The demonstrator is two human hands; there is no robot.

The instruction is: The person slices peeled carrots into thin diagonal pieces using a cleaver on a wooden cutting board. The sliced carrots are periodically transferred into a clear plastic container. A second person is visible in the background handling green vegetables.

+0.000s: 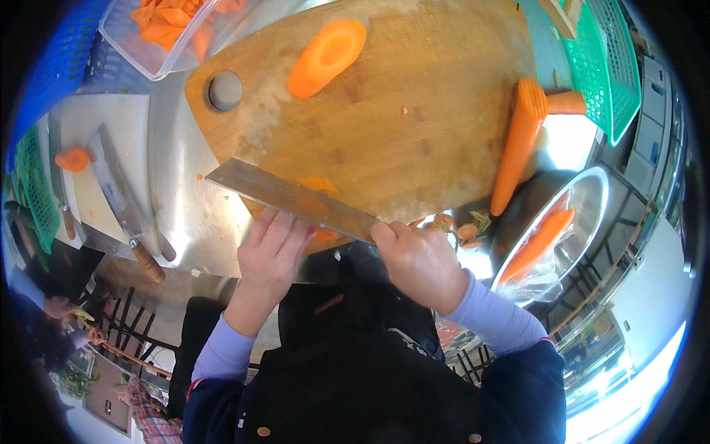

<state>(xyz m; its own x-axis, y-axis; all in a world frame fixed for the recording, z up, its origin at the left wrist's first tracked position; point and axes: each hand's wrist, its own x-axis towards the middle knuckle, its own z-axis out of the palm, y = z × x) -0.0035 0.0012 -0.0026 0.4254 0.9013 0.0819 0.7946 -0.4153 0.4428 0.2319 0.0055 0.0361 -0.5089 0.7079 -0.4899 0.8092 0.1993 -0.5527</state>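
Observation:
My right hand is closed around the handle of a kitchen knife, whose broad blade lies slantwise over the near edge of a wooden cutting board. Against the near side of the blade are the fingers of my left hand. An orange piece of carrot shows by its fingertips, mostly hidden; more orange shows just beyond the blade. A thick cut carrot piece lies at the far part of the board. A long peeled carrot rests along the right edge.
A clear plastic container of carrot pieces stands far left, green baskets far right. At right, a metal bowl holds a carrot and plastic film. On the left, another knife lies on a white board. Other people work at lower left.

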